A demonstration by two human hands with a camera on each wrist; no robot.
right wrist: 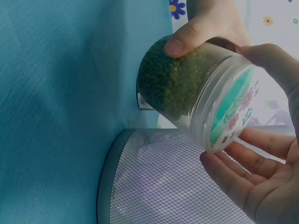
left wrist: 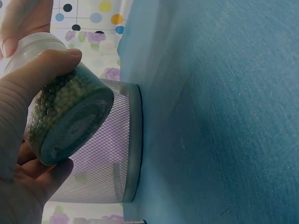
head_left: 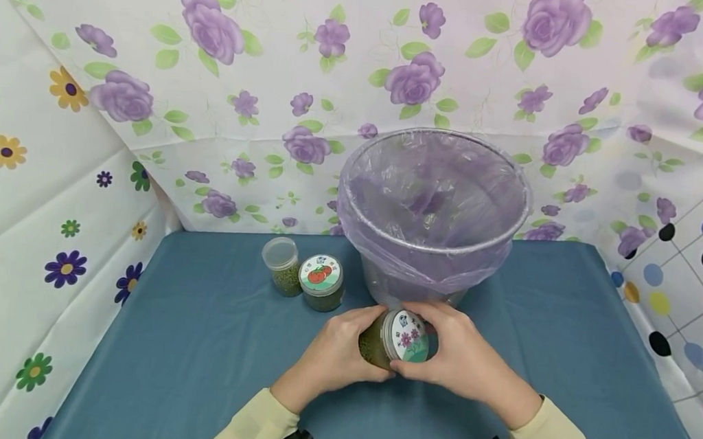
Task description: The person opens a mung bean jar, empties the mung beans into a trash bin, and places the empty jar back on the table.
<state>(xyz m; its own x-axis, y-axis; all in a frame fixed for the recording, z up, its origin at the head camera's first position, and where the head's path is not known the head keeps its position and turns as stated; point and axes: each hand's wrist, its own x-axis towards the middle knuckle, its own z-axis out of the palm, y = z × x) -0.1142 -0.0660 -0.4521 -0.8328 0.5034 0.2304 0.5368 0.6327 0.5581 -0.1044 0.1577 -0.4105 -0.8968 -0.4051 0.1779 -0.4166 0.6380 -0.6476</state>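
A clear plastic jar (head_left: 372, 343) partly filled with small green beans is held tilted above the table, in front of the mesh bin. My left hand (head_left: 336, 350) grips its body, with the thumb and fingers on opposite sides of the wall in the left wrist view. The screw lid (head_left: 412, 336) has a label with pink flowers and faces right. Around its rim curl the thumb and fingers of my right hand (head_left: 461, 356). In the right wrist view the lid (right wrist: 232, 105) sits on the jar's mouth and the beans (right wrist: 175, 81) lie toward the base.
Behind the hands stands a wire mesh bin (left wrist: 105, 154) lined with a purple plastic bag (head_left: 351, 223). Left of it are a jar with a tomato-picture lid (head_left: 321, 276) and a smaller clear container (head_left: 285, 278) of green grains. A blue cloth (head_left: 193, 345) covers the table.
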